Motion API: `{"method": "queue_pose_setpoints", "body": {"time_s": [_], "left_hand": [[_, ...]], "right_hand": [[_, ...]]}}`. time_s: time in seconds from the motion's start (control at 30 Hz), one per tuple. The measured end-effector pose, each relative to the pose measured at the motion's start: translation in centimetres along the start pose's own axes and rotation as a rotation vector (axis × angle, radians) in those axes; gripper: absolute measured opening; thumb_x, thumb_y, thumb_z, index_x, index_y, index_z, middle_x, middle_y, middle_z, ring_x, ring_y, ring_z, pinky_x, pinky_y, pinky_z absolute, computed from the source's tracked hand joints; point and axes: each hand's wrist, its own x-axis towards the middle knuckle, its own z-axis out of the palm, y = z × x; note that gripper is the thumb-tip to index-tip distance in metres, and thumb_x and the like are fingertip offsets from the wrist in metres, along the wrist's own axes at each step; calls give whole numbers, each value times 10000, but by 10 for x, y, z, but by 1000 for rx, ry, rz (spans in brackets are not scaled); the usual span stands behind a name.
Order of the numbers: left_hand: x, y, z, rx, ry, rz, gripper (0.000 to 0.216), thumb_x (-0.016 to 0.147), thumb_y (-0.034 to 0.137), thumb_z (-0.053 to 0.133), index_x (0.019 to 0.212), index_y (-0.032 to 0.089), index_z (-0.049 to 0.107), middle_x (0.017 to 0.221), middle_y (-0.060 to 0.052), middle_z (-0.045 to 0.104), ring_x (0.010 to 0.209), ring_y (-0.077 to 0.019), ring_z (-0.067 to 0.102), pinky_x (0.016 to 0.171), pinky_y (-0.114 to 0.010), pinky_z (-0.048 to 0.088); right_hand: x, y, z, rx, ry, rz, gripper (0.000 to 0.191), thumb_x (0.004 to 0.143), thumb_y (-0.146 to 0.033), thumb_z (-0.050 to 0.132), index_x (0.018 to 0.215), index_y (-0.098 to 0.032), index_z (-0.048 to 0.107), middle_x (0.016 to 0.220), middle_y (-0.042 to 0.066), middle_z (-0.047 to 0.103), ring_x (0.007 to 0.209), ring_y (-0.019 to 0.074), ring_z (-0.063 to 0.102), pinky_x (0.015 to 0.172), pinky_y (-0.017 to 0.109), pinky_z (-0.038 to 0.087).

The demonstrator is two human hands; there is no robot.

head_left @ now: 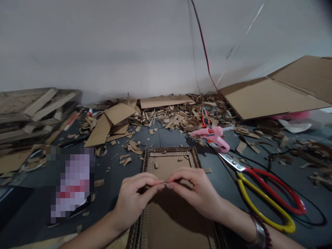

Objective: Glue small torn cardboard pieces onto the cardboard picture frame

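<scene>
**Both hands pinching a small cardboard strip (163, 182)**

The left hand (132, 202) and right hand (197, 195) are gripping the strip between their fingertips, directly over a corrugated cardboard frame (169, 151). A pink glue gun (215, 136) and red-and-yellow-handled scissors (264, 203) are lying to the right on the dark worktop (166, 138), with cardboard scraps (168, 117) heaped toward its far edge.

A small cardboard piece (163, 182) is pinched between the fingertips of the left hand (135, 199) and the right hand (194, 190). Directly beneath, a rectangular cardboard frame (169, 153) with ridged corrugated edging is laid flat, its lower part shaded by the hands.
</scene>
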Motion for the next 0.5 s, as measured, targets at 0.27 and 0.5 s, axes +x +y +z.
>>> {"method": "queue_pose_setpoints", "body": {"time_s": [0.27,0.5], "left_hand": [[-2,1,1,-13,-31,-7,104,715,76,614,625,127,626,579,-24,647,510,-107,610,491,-155,482],[-1,-2,-1,-38,-30,-36,157,677,114,667,550,141,578,538,-3,622,486,-104,586,476,-169,458]], "right_hand": [[-4,-2,0,-109,8,-105,124,814,-190,518,768,-172,632,693,30,629,638,122,562,589,223,436],[-4,-6,-4,-134,45,-119,104,813,-181,522,749,-172,604,684,23,616,634,121,563,582,220,441]]}}
